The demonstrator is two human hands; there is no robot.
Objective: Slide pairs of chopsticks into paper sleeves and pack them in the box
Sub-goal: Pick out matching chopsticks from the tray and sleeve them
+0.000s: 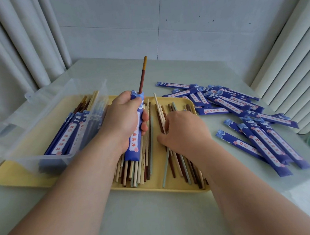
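Note:
My left hand [123, 119] grips a blue paper sleeve [135, 145] above the yellow tray [154, 186]. One brown chopstick with a yellow end [142, 75] sticks up out of the sleeve's top. My right hand [183, 132] lies on the loose chopsticks [178, 162] on the right side of the tray, its fingers curled among them; I cannot see whether they pinch one. More loose chopsticks [135, 170] lie under the sleeve. A clear plastic box [43, 123] on the tray's left holds several filled sleeves [67, 138].
Several empty blue sleeves [239, 102] lie scattered on the pale table to the right of the tray, with another bunch [270, 143] nearer the right edge. White curtains hang at the left and right. A grey wall stands behind the table.

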